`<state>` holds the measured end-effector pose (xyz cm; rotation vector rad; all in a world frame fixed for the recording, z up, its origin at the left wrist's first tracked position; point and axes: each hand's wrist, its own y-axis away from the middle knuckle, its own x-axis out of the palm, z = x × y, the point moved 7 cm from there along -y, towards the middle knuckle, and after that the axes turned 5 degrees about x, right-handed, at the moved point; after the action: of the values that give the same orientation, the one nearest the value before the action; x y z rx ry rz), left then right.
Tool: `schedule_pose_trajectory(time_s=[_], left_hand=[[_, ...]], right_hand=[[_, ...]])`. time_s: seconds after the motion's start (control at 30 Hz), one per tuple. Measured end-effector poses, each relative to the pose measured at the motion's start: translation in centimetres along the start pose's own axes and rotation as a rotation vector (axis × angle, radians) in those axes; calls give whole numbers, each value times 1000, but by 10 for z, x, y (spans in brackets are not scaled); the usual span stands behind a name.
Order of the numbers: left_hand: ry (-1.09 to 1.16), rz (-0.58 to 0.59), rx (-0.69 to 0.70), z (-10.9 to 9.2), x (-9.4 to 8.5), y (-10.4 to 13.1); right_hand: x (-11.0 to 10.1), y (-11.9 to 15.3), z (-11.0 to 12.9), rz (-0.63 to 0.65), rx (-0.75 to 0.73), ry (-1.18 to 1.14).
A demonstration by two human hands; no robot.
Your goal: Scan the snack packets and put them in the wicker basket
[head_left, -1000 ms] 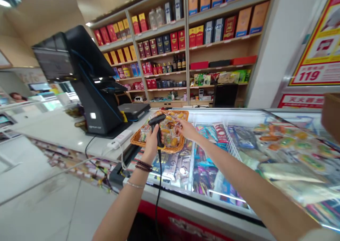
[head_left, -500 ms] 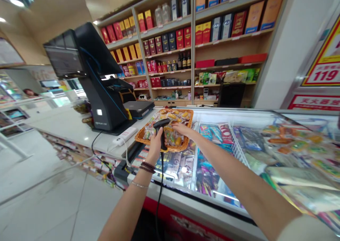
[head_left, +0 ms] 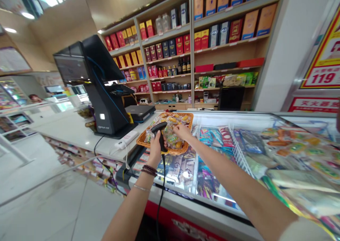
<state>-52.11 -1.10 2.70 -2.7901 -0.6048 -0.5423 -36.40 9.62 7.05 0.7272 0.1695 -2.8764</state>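
Note:
My left hand [head_left: 156, 146] grips a black corded barcode scanner [head_left: 160, 135], its head aimed at an orange woven basket [head_left: 179, 150] of wrapped snack packets that rests on the glass freezer lid [head_left: 239, 145]. My right hand [head_left: 182, 131] reaches into the basket and pinches a clear snack packet [head_left: 170, 135] just in front of the scanner head. The scanner cable [head_left: 160, 195] hangs down past my left wrist, which wears dark bead bracelets.
A black checkout terminal [head_left: 102, 89] with a screen stands on the white counter [head_left: 71, 129] to the left, with a white power strip [head_left: 126, 139] beside it. Shelves of boxes and bottles [head_left: 186, 46] fill the back wall. A red and yellow price poster [head_left: 324, 67] hangs at right.
My right hand has drawn back from the basket's far side toward the scanner head and now pinches a packet. The view has shifted slightly; my left hand keeps hold of the scanner.

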Motion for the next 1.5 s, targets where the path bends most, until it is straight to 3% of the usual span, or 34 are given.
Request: schedule_pose_trajectory(time_s=[0.17, 0.3, 0.47, 0.6, 0.7, 0.9, 1.23, 1.5], left_hand=[[1, -5, -9, -6, 28, 10], [14, 194, 1, -2, 86, 26], [29, 397, -81, 38, 162, 54], [32, 432, -118, 75, 194, 68], [17, 430, -152, 96, 201, 72], [16, 403, -193, 117, 194, 77], [-4, 473, -170, 127, 200, 92], [17, 493, -198, 125, 200, 93]], right_hand=[[-61, -5, -41, 9, 91, -536], [-109, 14, -99, 39, 156, -982], [-153, 48, -182, -179, 191, -1042], [-173, 63, -213, -257, 150, -1005], [-184, 65, -215, -261, 126, -981], [-199, 62, -215, -249, 140, -940], [-199, 64, -218, -339, 153, -846], [-197, 68, -214, -309, 132, -836]])
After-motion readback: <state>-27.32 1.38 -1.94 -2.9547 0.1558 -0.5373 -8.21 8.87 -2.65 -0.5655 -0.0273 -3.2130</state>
